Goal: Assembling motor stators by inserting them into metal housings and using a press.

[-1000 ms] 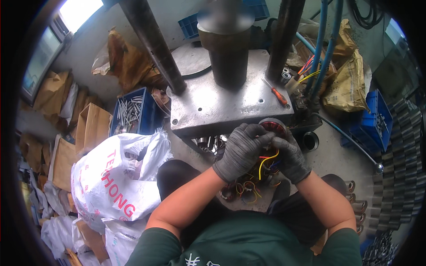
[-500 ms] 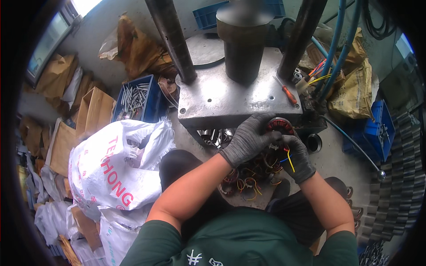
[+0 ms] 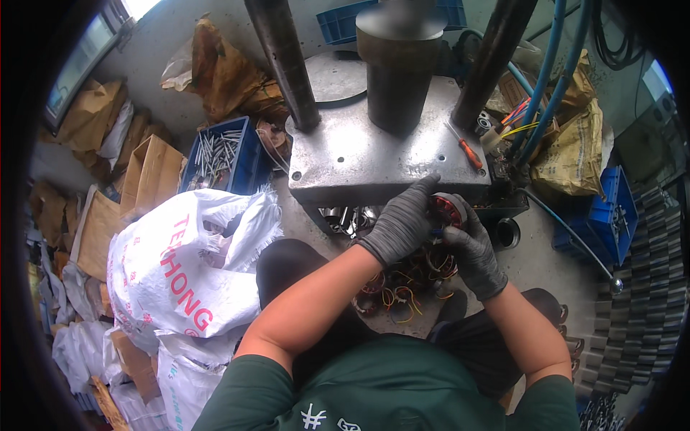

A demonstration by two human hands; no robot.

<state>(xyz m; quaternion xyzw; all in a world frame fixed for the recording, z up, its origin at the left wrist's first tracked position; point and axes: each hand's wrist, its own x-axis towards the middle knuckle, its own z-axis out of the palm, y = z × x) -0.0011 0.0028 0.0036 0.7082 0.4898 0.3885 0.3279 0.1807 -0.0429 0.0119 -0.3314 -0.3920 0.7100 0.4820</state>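
Observation:
Between my gloved hands, just before the press table's front edge, is a motor stator, a metal ring with red windings. My right hand grips it from the right, thumb across its near side. On its left side, my left hand holds it with the index finger stretched toward the press table; its other fingertips are hidden. Several more stators with yellow, red and blue wires lie in a heap below my hands, partly covered by them.
A thick ram and two dark columns rise from the press table. On it lies a screwdriver. Left stand a blue crate of metal pins and white sacks; right, another blue crate and stacked metal parts.
The stator has turned in my hands and moved slightly left. Its yellow and blue wires no longer hang over my right glove. My left index finger now stretches out.

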